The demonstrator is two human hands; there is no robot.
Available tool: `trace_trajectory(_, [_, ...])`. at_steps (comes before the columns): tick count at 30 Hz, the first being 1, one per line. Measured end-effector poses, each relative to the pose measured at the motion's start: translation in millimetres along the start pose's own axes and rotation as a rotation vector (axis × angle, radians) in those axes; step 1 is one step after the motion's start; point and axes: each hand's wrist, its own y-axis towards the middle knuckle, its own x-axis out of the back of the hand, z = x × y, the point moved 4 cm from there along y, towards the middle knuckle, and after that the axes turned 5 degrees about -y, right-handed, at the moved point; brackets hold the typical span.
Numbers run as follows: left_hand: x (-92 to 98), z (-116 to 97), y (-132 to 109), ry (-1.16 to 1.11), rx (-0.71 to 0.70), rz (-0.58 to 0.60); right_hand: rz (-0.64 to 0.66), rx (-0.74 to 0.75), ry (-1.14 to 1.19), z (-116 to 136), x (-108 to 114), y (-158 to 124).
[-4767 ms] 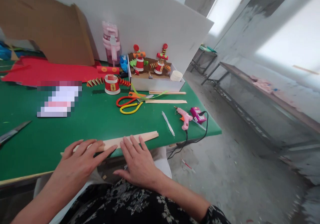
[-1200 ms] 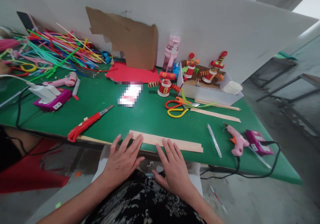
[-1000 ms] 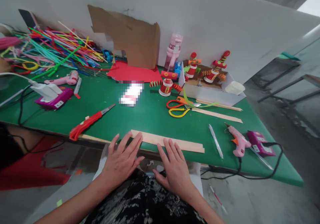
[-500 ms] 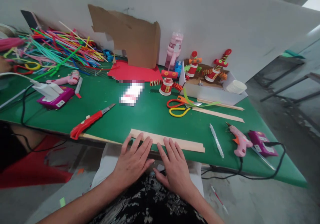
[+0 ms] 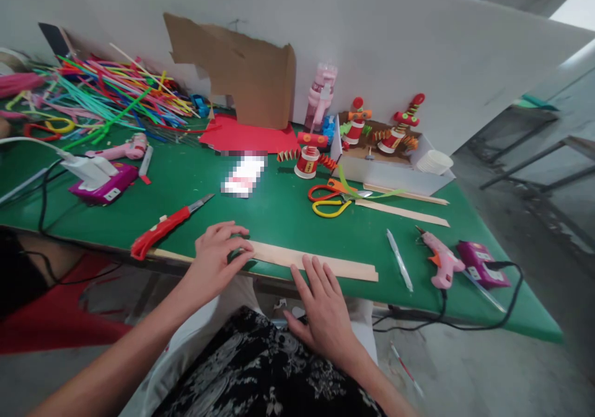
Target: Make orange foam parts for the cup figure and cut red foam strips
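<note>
Here, lower centre of frame: a long wooden strip (image 5: 316, 262) lies flat along the near edge of a green table (image 5: 279, 209). Left hand (image 5: 216, 259) sits on the strip's left end, fingers curled and loosely together. Right hand (image 5: 325, 308) lies flat w/ fingers spread, tips touching the strip's middle. Red utility knife (image 5: 162, 228) just left of the left hand; scissors (image 5: 332, 199) above centre; pink glue gun (image 5: 441, 259) at right.
</note>
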Motion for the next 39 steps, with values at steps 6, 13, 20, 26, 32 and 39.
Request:
trace_trajectory(6, [-9.6,2.6,-2.0,-0.006,0.018,-0.006,0.006,0.002,-0.002,-0.6,-0.6,-0.4])
trace_trajectory(13, [-11.9,4.3,-1.6,0.009,0.064,0.027,-0.004,0.002,-0.012,-0.8,-0.8,-0.2])
trace_trajectory(20, [-14.2,5.1,-0.2,0.061,0.051,0.01,0.004,0.003,-0.003,-1.9,-1.9,-0.9])
trace_trajectory(26, [-15.6,2.3,-0.9,0.094,0.049,-0.015,0.004,-0.001,-0.005,-1.5,-1.4,-0.3])
trace_trajectory(32, [-14.3,3.0,-0.5,0.089,0.067,0.013,-0.004,0.003,-0.012,-0.7,-0.9,0.6])
trace_trajectory(39, [-2.8,-33.0,-17.6,0.232,-0.143,-0.18,-0.009,-0.003,-0.004,-0.3,-0.8,0.4])
